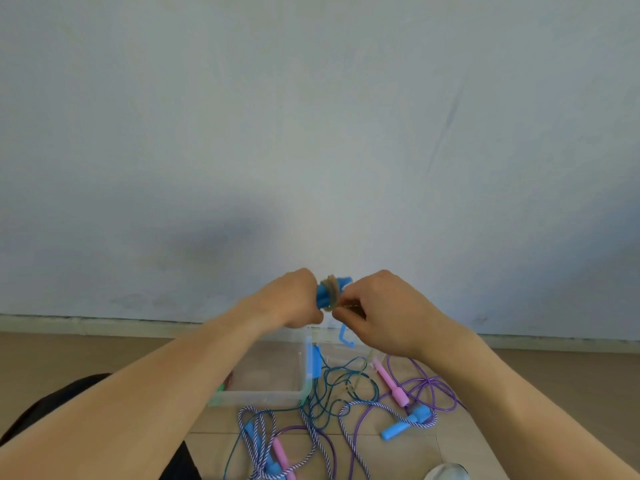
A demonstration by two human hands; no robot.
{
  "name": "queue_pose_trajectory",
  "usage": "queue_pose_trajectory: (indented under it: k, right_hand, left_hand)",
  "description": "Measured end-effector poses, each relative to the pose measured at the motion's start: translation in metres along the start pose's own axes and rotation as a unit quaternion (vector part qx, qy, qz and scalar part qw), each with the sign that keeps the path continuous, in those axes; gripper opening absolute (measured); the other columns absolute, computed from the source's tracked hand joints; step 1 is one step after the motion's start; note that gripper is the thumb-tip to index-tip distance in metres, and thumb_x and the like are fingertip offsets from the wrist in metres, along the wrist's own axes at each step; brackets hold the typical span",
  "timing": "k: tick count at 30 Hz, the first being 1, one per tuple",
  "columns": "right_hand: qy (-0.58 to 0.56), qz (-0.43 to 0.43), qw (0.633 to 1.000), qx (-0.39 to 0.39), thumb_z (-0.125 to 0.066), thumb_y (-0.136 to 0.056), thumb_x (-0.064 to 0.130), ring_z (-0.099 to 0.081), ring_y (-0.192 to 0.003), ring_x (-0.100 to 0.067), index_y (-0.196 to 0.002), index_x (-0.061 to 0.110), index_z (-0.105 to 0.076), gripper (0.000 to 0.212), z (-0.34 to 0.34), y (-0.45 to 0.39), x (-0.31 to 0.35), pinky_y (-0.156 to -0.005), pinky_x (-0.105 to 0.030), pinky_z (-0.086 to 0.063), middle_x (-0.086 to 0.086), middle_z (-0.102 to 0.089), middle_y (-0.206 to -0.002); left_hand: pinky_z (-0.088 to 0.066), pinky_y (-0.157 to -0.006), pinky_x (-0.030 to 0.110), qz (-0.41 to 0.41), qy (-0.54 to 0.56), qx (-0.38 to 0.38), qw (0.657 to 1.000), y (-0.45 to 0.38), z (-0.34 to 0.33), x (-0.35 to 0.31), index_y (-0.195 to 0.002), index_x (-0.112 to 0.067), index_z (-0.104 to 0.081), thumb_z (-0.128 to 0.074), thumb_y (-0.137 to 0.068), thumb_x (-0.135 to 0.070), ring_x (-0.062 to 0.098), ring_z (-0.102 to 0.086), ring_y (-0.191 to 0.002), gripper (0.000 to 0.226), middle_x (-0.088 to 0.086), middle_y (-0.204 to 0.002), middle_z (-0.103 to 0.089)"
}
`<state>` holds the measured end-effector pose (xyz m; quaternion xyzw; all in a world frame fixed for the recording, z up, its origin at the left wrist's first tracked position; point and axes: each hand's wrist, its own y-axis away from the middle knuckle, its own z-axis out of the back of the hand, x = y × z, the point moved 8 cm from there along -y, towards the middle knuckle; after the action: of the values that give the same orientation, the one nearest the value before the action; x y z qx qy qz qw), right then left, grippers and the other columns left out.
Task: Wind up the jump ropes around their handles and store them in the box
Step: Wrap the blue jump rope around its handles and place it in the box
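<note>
**Two hands on one blue bundle, several ropes still loose on the floor**

Two blue handles (327, 295) are held together in the air above the clear plastic box (266, 393), with brownish cord (330, 292) wound around their middle. The left hand (294, 297) is curled tightly round one end of the handles. The right hand (381, 306) has its fingertips (343, 304) pinched on the cord right beside the wraps; whether it holds the free tail or a loop is too blurred to tell.

My guess is the last turns are being wound or tucked in. The main risk is the wraps springing loose: if the right hand lets go before the tail is secured, the coil could unwind as the bundle goes down to the box. A slack left grip could also let the two handles slide apart and spill the wraps.

Below the hands, the box sits on the floor against the wall, with something green (221, 388) at its near left corner. Just right of the box lies a tangle: a teal rope (346, 386), a purple rope (433, 386) with a pink handle (391, 384), and a striped rope (374, 407) with a light blue handle (403, 426). Another striped rope (256, 431) lies in front of the box. Dropping the bundle there could snag it in those loops.
</note>
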<state>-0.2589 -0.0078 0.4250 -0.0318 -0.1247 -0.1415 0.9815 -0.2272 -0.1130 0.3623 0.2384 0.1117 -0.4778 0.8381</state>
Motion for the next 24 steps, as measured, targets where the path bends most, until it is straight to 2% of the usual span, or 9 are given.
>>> queue_pose_trajectory:
  k: [3,6,9,12,15,19,21,22,24]
  right_hand:
    - [0.018,0.007,1.0,0.007,-0.069,-0.082,0.044,-0.051,-0.055,-0.008,-0.076,0.022,-0.072,0.023,0.002,0.0,-0.002,-0.056,-0.025,-0.042,0.009,-0.06,-0.06]
    - [-0.06,-0.038,0.997,0.019,-0.086,-0.061,0.049,-0.053,-0.051,-0.001,-0.066,0.022,-0.069,0.031,0.004,0.0,-0.019,-0.051,-0.014,-0.037,0.014,-0.057,-0.052]
    - [-0.19,-0.098,0.977,0.025,-0.09,-0.055,0.046,-0.051,-0.047,-0.002,-0.063,0.014,-0.072,0.038,0.003,0.003,-0.047,-0.049,-0.017,-0.04,0.001,-0.064,-0.053]
    - [-0.28,-0.145,0.947,0.062,-0.075,-0.066,0.054,-0.041,-0.042,-0.009,-0.054,0.012,-0.062,0.045,-0.008,0.007,-0.067,-0.047,-0.021,-0.035,0.002,-0.051,-0.043]
    - [-0.362,-0.15,0.912,0.123,-0.058,-0.083,0.052,-0.035,-0.042,-0.01,-0.045,0.018,-0.047,0.051,-0.02,0.012,-0.066,-0.046,-0.019,-0.032,0.003,-0.042,-0.044]
    - [-0.449,-0.178,0.87,0.096,-0.045,-0.098,-0.003,-0.027,-0.047,-0.009,-0.046,0.02,-0.045,0.057,-0.023,0.01,-0.078,-0.052,-0.028,-0.019,0.003,-0.046,-0.055]
    - [-0.502,-0.206,0.838,0.065,-0.041,-0.102,0.008,-0.02,-0.048,-0.012,-0.053,0.016,-0.046,0.05,-0.022,0.007,-0.085,-0.052,-0.03,-0.012,-0.002,-0.035,-0.053]
    - [-0.522,-0.213,0.825,0.052,-0.042,-0.102,0.015,-0.018,-0.047,-0.013,-0.057,0.014,-0.051,0.046,-0.021,0.006,-0.087,-0.051,-0.029,-0.012,-0.003,-0.034,-0.052]
    - [-0.548,-0.201,0.811,0.033,-0.05,-0.1,0.017,-0.02,-0.045,-0.011,-0.08,0.008,-0.062,0.025,-0.015,0.004,-0.085,-0.05,-0.027,-0.013,-0.003,-0.038,-0.054]
  left_hand:
    - [-0.045,-0.056,0.03,-0.066,-0.127,0.059,0.988,0.008,-0.029,-0.015,-0.077,-0.015,-0.049,-0.061,-0.085,-0.014,0.019,-0.054,-0.062,0.014,0.0,-0.068,-0.051]
    - [-0.05,-0.065,0.034,-0.147,-0.147,0.119,0.971,0.016,-0.054,-0.032,-0.077,-0.021,-0.044,-0.065,-0.085,-0.023,0.022,-0.058,-0.072,0.023,-0.003,-0.073,-0.051]
    - [-0.04,-0.059,0.03,-0.185,-0.137,0.094,0.969,0.02,-0.043,-0.044,-0.074,-0.021,-0.038,-0.066,-0.085,-0.025,0.019,-0.051,-0.064,0.03,-0.005,-0.069,-0.045]
    - [-0.039,-0.053,0.028,-0.228,-0.104,0.062,0.966,0.022,-0.028,-0.056,-0.069,-0.017,-0.046,-0.066,-0.082,-0.022,0.013,-0.046,-0.051,0.025,-0.002,-0.062,-0.049]
    - [-0.038,-0.051,0.027,-0.258,-0.009,0.063,0.964,0.026,-0.025,-0.063,-0.072,-0.009,-0.056,-0.069,-0.081,-0.018,0.017,-0.048,-0.05,0.018,0.003,-0.059,-0.052]
    - [-0.03,-0.046,0.023,-0.242,0.194,0.037,0.95,0.024,-0.006,-0.06,-0.064,-0.015,-0.049,-0.073,-0.086,-0.022,0.008,-0.034,-0.041,0.033,-0.008,-0.046,-0.037]
    - [-0.036,-0.046,0.023,-0.209,0.312,0.046,0.926,0.018,0.001,-0.053,-0.095,-0.016,-0.057,-0.076,-0.085,-0.023,0.007,-0.042,-0.043,0.022,-0.012,-0.052,-0.044]
    - [-0.036,-0.044,0.024,-0.184,0.366,0.066,0.91,0.016,0.001,-0.048,-0.112,-0.019,-0.053,-0.076,-0.085,-0.022,0.008,-0.044,-0.044,0.036,-0.011,-0.054,-0.048]
    - [-0.028,-0.042,0.024,-0.158,0.431,0.106,0.882,0.017,0.0,-0.043,-0.12,-0.024,-0.048,-0.074,-0.088,-0.022,0.011,-0.037,-0.043,0.041,-0.007,-0.053,-0.046]
